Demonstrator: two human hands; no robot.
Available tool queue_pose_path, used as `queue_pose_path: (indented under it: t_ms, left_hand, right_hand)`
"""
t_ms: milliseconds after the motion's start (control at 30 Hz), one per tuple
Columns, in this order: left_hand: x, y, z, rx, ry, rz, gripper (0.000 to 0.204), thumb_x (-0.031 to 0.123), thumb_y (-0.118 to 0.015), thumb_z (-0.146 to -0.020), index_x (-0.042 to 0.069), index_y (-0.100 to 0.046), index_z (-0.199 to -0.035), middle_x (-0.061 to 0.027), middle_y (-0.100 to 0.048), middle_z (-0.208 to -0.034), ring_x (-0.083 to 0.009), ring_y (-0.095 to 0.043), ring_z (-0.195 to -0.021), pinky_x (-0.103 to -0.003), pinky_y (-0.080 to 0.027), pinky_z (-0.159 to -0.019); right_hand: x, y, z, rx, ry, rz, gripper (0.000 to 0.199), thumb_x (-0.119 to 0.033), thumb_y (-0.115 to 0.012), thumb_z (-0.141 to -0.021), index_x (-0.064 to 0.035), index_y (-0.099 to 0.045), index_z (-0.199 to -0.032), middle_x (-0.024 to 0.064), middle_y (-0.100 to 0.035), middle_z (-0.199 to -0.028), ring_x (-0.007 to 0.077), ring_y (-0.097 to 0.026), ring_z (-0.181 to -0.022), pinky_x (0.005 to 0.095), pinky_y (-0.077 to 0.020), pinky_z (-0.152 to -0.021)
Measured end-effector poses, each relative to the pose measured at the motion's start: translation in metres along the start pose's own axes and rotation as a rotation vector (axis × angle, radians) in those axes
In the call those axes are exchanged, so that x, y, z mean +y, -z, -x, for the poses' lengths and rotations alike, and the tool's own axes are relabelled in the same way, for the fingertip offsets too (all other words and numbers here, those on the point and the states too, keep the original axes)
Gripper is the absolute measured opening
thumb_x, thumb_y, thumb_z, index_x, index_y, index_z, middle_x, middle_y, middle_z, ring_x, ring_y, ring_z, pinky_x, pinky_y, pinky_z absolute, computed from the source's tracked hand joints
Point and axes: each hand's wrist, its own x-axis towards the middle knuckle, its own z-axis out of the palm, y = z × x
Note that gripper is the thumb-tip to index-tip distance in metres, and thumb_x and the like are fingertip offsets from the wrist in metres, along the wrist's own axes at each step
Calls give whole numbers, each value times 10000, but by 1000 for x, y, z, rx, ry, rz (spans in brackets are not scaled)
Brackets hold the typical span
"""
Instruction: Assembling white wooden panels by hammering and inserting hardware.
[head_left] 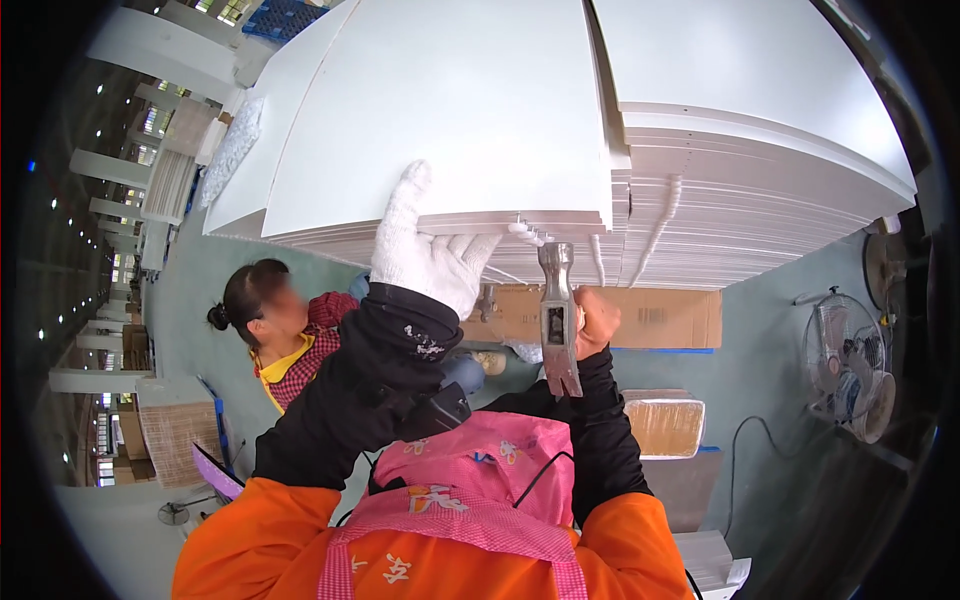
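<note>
My left hand (428, 262), in a white knit glove, is at the front edge of a white panel (450, 120) on top of a stack. One digit lies on the panel's top face; the other fingers bend against the edge. Just right of them, small metal pieces (518, 222) and a white twisted strip (527, 236) show at the edge. My bare right hand (597, 322) is closed round a claw hammer (558, 310), its head upright before the stack and its claw downward. The hammer's handle is mostly hidden.
A second stack of white panels (750, 150) adjoins on the right. Beneath lies a cardboard box (665, 317). A co-worker (300, 330) crouches at my left, close to my arm. A standing fan (848, 350) and its cable (745, 440) are on the right.
</note>
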Motion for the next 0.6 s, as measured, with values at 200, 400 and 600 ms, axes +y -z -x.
queue_pose_path:
  t_ms: [200,400,600]
  left_hand:
    - [3,-2,0,-20,-1,-9,666,365,-708,-743,-26,-412,-1194,-163,-429,-1230,-270,-483,-1095,-384,-438,-939]
    - [2,2,0,-1,-10,2,684,370,-712,-738,-25,-408,-1208,-168,-432,-1233,-273,-481,-1113,-393,-455,-917]
    - [-1,-5,5,24,7,-6,670,385,-684,-758,-11,-407,-1222,-165,-441,-1227,-282,-467,-1132,-398,-429,-946]
  right_hand:
    - [-6,2,-1,44,33,-10,403,-379,-600,-753,-16,-492,-617,94,-422,-514,266,-471,-435,336,-338,-414]
    - [-8,2,6,102,117,-85,333,-306,-604,-756,-19,-499,-624,77,-399,-508,240,-459,-424,327,-326,-409]
    - [-5,-3,4,12,60,-16,486,-481,-625,-724,-23,-493,-633,87,-391,-513,267,-453,-424,346,-329,-406]
